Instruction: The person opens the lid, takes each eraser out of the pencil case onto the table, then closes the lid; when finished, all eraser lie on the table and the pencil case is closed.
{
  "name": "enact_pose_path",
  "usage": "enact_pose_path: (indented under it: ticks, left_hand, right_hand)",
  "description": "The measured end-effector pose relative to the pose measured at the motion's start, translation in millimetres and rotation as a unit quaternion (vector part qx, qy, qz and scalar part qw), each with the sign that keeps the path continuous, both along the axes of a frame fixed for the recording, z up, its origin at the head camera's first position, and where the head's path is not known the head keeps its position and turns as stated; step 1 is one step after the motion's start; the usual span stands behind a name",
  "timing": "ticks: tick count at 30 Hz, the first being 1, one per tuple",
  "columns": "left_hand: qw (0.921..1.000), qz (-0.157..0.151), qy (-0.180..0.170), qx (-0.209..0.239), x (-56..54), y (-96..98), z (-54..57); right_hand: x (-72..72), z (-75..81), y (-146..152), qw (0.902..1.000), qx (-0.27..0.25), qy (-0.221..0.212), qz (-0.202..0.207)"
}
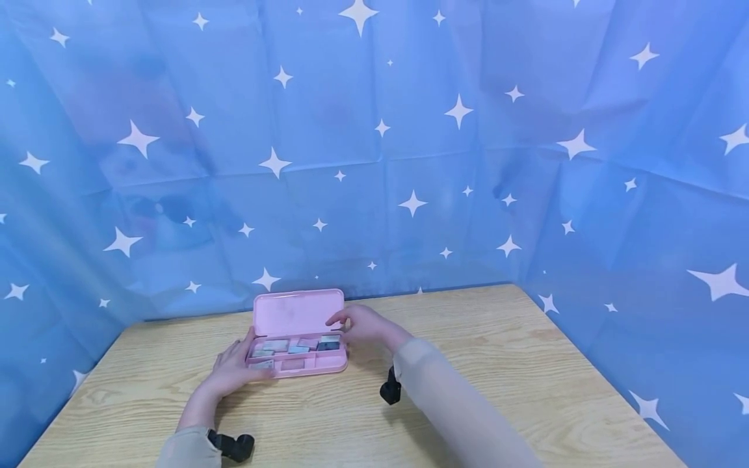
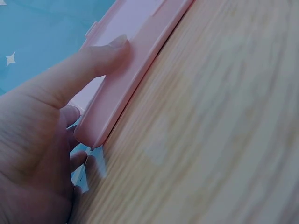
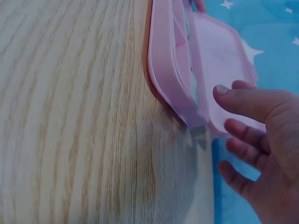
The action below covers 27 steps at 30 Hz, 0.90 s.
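Note:
A pink pencil case (image 1: 313,372) lies on the table with its lid (image 1: 300,313) raised at the back. Several small flat pieces (image 1: 276,346), pale and dark, sit in its compartments; their kind is too small to tell. My left hand (image 1: 233,372) grips the case's left end. In the left wrist view its thumb lies on the front wall (image 2: 145,60) and its fingers pass round the end. By the right end, next to the lid, is my right hand (image 1: 365,325), its fingers loosely bent with nothing between them in the right wrist view.
The wooden table (image 1: 468,364) extends to both sides and in front of the case. Behind it hangs a blue cloth (image 1: 351,227) with white stars, close to the raised lid. Black wrist mounts (image 1: 234,447) are on both forearms.

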<state>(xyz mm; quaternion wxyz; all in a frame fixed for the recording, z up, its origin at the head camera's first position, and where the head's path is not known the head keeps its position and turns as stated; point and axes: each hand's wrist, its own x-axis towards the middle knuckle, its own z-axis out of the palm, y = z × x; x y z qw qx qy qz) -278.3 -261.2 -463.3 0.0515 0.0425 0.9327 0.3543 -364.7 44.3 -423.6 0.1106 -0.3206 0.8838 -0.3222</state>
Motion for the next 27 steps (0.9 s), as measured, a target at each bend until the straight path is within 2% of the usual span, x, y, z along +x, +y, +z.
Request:
enact_pose_path:
  ticks: [12, 20, 27]
  left_hand:
    - [1.0, -0.002, -0.002, -0.005, -0.8, 0.0, -1.0]
    - [1.0, -0.001, -0.003, -0.009, -0.5, 0.9, 0.1]
    - [0.9999, -0.001, 0.001, -0.014, -1.2, 1.0, -0.8]
  right_hand:
    - [0.7, 3.4, -8.5, 0.9927, 0.105, 0.058, 0.011]
    - [-3.3, 0.4, -11.9, 0.9922, 0.115, 0.045, 0.012]
    - [-5.4, 2.7, -18.3, 0.9855, 0.161, 0.045, 0.03]
